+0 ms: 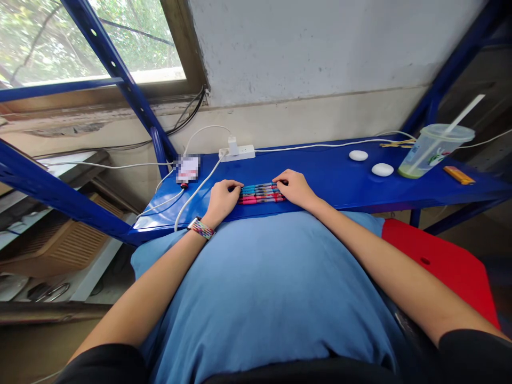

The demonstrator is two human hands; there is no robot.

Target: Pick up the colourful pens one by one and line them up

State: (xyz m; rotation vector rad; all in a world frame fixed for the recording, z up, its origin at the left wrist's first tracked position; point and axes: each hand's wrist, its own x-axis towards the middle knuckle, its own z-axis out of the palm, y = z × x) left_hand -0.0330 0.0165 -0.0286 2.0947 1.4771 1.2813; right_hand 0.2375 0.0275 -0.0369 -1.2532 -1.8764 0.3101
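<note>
A row of several pens (261, 194) lies side by side on the blue shelf top (312, 178), close to its front edge. Teal and blue pens are at the back of the row, red and pink ones at the front. My left hand (224, 200), with a watch on a colourful woven strap (202, 228) at its wrist, closes its fingers at the pens' left ends. At the right ends, my right hand (295, 188) pinches near the teal pens. The fingers cover the tips of the row.
Behind the pens sits a white power strip (237, 153) with a plug and cables. To the right are two white egg-shaped objects (382, 169), a plastic cup (434, 152) with a straw and a small orange-yellow item (458, 175). A red stool (444, 266) stands right.
</note>
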